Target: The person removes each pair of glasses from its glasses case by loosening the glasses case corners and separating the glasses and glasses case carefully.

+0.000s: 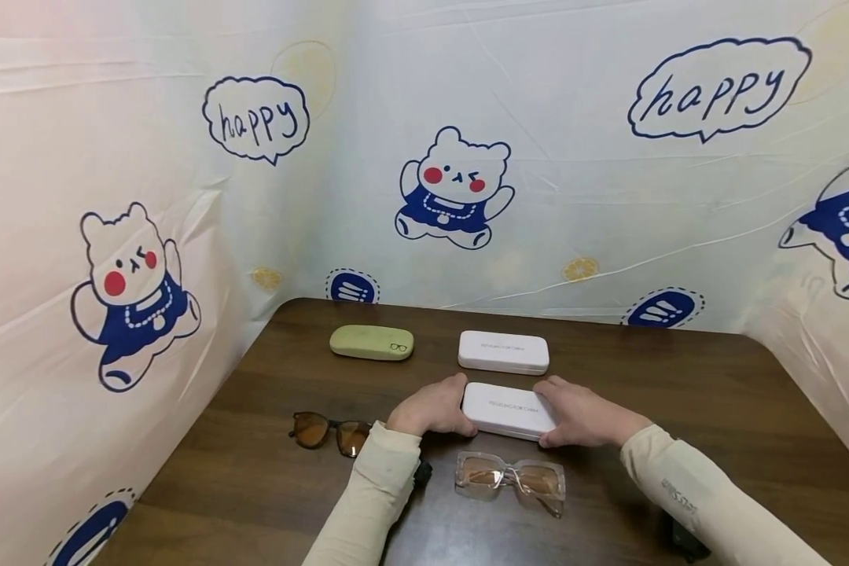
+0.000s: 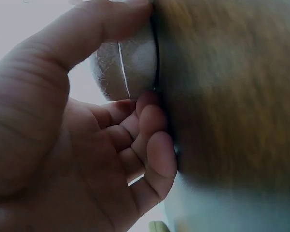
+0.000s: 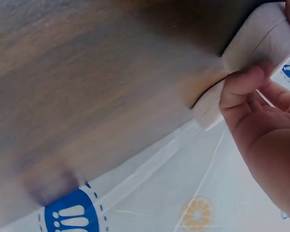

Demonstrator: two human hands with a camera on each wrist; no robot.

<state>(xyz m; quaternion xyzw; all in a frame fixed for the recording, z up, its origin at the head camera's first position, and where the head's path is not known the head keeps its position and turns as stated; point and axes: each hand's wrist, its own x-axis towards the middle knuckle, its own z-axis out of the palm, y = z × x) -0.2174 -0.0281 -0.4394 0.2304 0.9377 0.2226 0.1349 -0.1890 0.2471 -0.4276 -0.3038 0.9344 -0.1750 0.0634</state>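
1. Plainly, from the head view, both hands clasp the near white case [image 1: 509, 410] by its ends on the brown tabletop [image 1: 714, 409]; the left hand [image 1: 431, 407] wraps the left end, the right hand [image 1: 583, 414] the right end; the case lies shut, flat, just behind the clear-framed glasses [image 1: 511, 478]; a second white case [image 1: 504, 351] and a green case [image 1: 371, 343] sit further back, and amber sunglasses [image 1: 328, 431] lie off to the left.
2. From the left wrist view, the left thumb [image 2: 87, 29] lies over the case end [image 2: 130, 63] and the curled fingers [image 2: 152, 140] press beneath; the grip is narrow and holds the case.
3. From the right wrist view, the right fingers [image 3: 244, 87] pinch the case edge [image 3: 253, 43] at its seam; again a holding grip.
4. Judging by this, the step in hand looks like opening the near case; the next move would call for the thumbs to part lid from base while the fingers steady the base.
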